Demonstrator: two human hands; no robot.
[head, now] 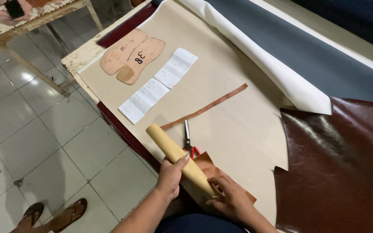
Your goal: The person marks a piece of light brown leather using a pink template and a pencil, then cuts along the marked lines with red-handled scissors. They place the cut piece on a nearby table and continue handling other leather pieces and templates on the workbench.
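Observation:
My left hand (169, 173) grips a rolled tube of pale tan material (169, 146) around its middle, the roll slanting up to the left. My right hand (232, 198) pinches the roll's lower end, over a brown leather scrap (208, 166) lying on the table. Red-handled scissors (188, 139) lie just beyond the roll, blades pointing away from me. A long thin brown strip (208, 105) runs diagonally past the scissors.
Two cardboard sole patterns (130, 56) and a white paper slip (158, 84) lie on a beige sheet (229, 129). Dark brown glossy leather (337, 164) covers the right. Grey and white material (307, 60) is folded behind. Tiled floor, sandals (52, 215) lower left.

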